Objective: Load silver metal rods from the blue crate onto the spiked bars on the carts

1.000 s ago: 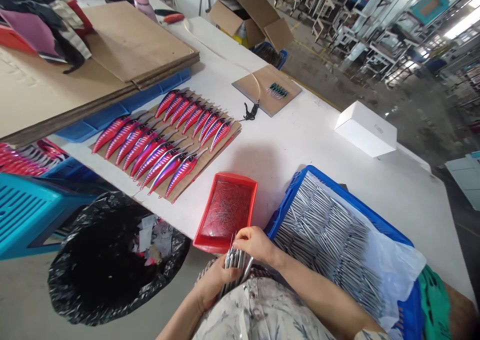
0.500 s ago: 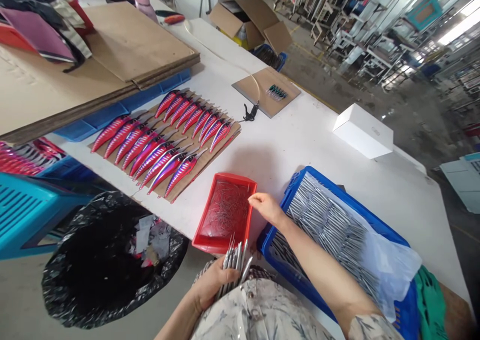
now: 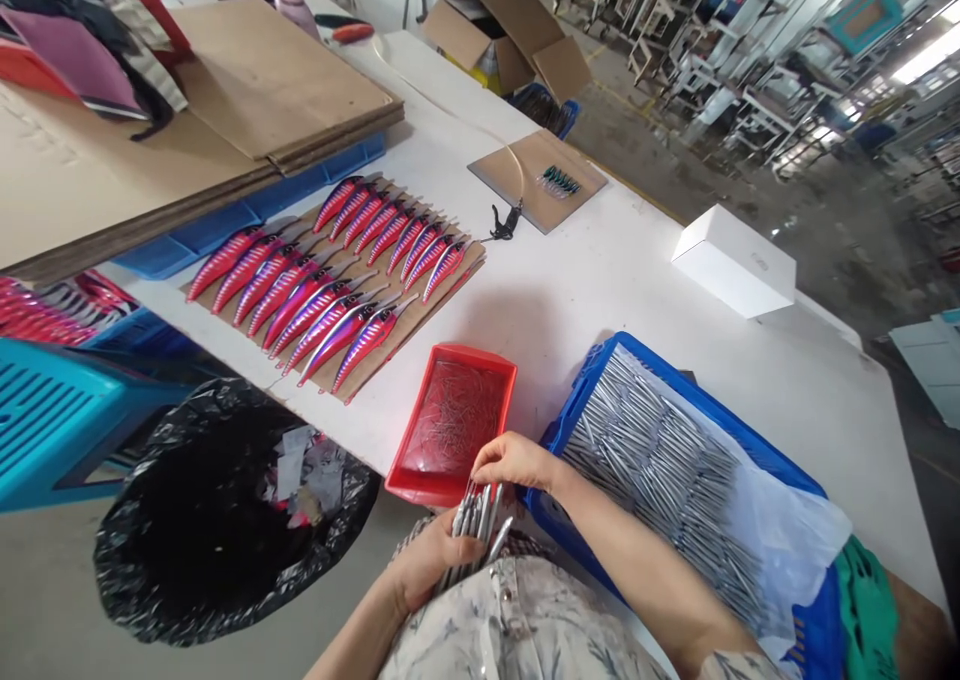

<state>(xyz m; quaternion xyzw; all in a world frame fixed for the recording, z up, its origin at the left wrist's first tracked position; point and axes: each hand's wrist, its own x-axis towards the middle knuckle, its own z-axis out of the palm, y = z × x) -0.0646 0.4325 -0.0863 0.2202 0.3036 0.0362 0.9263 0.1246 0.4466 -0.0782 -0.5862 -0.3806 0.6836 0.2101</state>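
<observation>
Silver lure blanks [image 3: 478, 520], a whole bunch, gripped tight in the left hand [image 3: 424, 565] at the table's near edge, per the head cam. Right hand [image 3: 514, 460] pinches their top ends, just near of the red tray [image 3: 476, 353]. Blue crate [image 3: 576, 387] sits right of it.

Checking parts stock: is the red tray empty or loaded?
Loaded. The red tray has a tangled layer of thin wire pieces across its floor; the right hand is at its near corner.
</observation>
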